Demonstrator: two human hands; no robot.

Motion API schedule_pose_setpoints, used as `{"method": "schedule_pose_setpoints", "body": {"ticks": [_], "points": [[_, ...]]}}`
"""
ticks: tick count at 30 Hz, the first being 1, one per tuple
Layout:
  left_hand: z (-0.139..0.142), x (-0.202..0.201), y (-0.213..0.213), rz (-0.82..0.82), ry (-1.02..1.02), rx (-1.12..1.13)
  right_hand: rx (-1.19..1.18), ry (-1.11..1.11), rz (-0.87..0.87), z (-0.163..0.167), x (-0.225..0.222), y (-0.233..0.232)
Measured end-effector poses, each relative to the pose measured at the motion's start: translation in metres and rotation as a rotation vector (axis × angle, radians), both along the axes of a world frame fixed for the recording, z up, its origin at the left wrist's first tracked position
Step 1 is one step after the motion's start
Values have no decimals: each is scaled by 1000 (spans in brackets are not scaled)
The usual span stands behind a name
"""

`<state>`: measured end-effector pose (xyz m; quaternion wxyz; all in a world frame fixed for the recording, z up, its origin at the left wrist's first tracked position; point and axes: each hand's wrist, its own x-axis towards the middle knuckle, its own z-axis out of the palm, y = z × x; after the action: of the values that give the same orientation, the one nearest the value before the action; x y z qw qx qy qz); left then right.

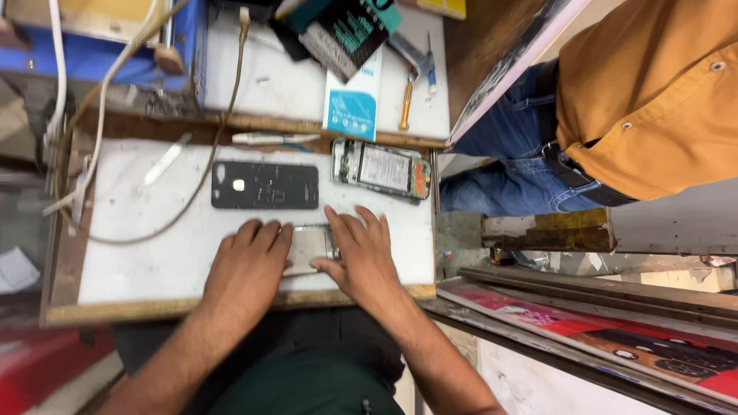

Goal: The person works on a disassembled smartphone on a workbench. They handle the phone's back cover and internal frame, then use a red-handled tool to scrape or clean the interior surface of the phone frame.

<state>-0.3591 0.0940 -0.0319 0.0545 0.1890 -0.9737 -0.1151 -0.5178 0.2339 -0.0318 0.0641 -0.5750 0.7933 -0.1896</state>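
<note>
Both of my hands rest on a flat grey phone panel (309, 244) near the front of the white work board (154, 253). My left hand (250, 265) lies palm down over the panel's left end. My right hand (361, 253) covers its right end, thumb pressed on the panel's lower edge. Just behind my hands lies a black phone back cover (265, 185). To its right sits an opened phone body (381, 169) with its battery and circuit board showing.
A beige cable (207, 165) loops over the board's left half. White plastic pry tools (273, 138) lie at its back edge. Behind are a blue-and-white packet (352, 104), a screwdriver (405, 104) and tweezers. A person in an orange shirt and jeans (615, 115) stands at right.
</note>
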Motion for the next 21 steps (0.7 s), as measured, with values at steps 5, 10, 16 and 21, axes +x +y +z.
{"method": "schedule_pose_setpoints", "body": {"ticks": [5,10,16,21], "points": [[9,-9,-7,9,18,184,-39,-190,2,8,-7,-3],[14,-2,4,54,269,386,-158,-425,-4,7,-12,4],[8,4,14,24,384,361,-220,-681,-89,-9,-6,17],[-4,0,11,25,432,430,-317,-660,-10,-23,-7,17]]}}
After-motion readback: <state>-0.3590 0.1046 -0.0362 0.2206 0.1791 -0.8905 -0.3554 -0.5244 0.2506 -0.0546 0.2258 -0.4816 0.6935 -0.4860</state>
